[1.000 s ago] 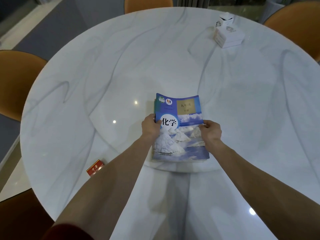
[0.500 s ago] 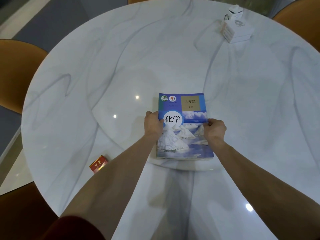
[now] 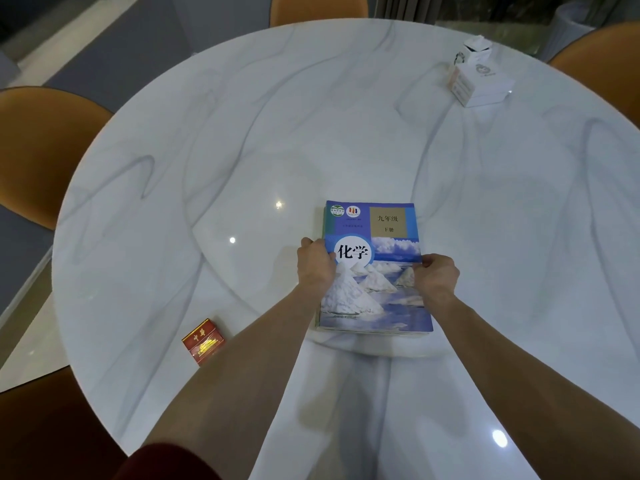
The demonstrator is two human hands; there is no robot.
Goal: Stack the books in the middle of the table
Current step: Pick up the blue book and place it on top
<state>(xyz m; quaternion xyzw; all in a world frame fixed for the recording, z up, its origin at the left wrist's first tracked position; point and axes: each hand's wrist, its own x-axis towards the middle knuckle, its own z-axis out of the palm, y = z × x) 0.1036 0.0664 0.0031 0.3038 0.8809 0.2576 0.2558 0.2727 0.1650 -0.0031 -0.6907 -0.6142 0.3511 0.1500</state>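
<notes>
1. Left hand [image 3: 316,264] grip pinching the book stack [image 3: 375,268] on its left edge; right hand [image 3: 435,277] grip pinching the right edge.
2. Stack flat near the middle of the table [image 3: 242,140]; book count unclear.
3. One red box [image 3: 203,341] near the table's edge, two white boxes [image 3: 479,77] far right; wide bare room between.

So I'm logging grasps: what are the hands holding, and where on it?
The stack of books, by its long side edges: left hand on the left edge, right hand on the right edge.

The glossy marble-look table [image 3: 311,133] reflects lights; the book [image 3: 377,271] has a smooth paper cover.
</notes>
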